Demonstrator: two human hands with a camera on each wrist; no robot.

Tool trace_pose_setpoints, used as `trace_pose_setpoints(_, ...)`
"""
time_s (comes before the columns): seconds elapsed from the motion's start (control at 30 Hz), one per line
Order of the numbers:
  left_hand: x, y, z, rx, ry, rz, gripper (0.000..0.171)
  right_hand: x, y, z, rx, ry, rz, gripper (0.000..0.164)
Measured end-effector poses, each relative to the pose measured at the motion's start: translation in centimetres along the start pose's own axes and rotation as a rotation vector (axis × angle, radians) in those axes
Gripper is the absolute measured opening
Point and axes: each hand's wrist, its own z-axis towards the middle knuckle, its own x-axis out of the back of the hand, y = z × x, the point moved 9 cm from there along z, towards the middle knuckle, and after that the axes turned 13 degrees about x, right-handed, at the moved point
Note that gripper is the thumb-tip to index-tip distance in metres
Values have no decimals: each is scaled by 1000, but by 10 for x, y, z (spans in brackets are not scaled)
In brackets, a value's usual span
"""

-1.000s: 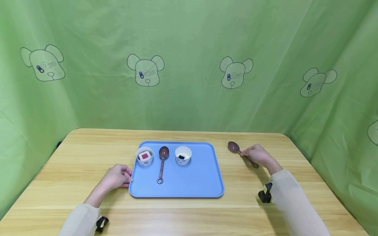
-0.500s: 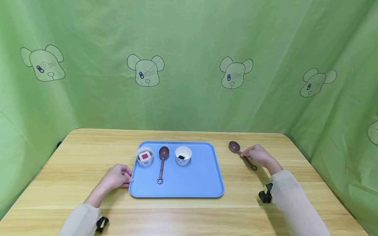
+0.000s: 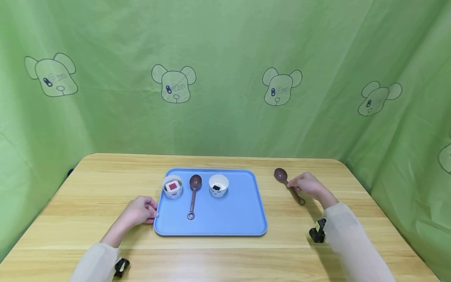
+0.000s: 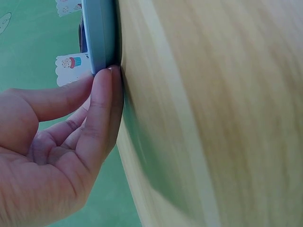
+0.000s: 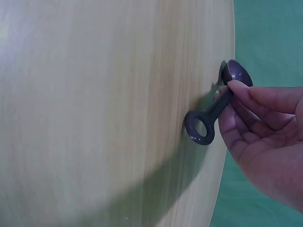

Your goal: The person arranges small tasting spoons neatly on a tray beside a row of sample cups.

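My left hand [image 3: 139, 211] pinches the left edge of a blue tray [image 3: 239, 211]; in the left wrist view the thumb lies over the tray's rim [image 4: 97, 38] and the fingers sit against its underside. To the right of the tray, my right hand [image 3: 310, 187] holds a brown spoon [image 3: 280, 175] between thumb and fingers, partway along its handle. The right wrist view shows the spoon's ringed handle end [image 5: 210, 137] close over the table, bowl pointing away. Another brown spoon [image 3: 192, 199] lies on the tray, bowl at the far end.
A white paper cup [image 3: 174, 195] with a red-and-white block inside stands at the tray's far left. Right of the tray's spoon is another white cup [image 3: 214, 181] with something black in it. Green curtain [image 3: 225, 125] surrounds the wooden table [image 3: 197, 258].
The right hand's spoon has turned a little: its bowl has shifted right, its handle end left and toward me. Left hand and tray look unmoved.
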Motion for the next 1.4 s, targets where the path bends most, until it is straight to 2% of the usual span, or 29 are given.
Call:
trace_pose_setpoints(1.1, 0, 0, 0, 5, -7, -4, 13, 2, -4, 0, -2, 17, 6, 26)
trace_pose_setpoints(1.4, 0, 0, -1, 7, -8, -2, 13, 3, -8, 1, 11, 17, -24, 27)
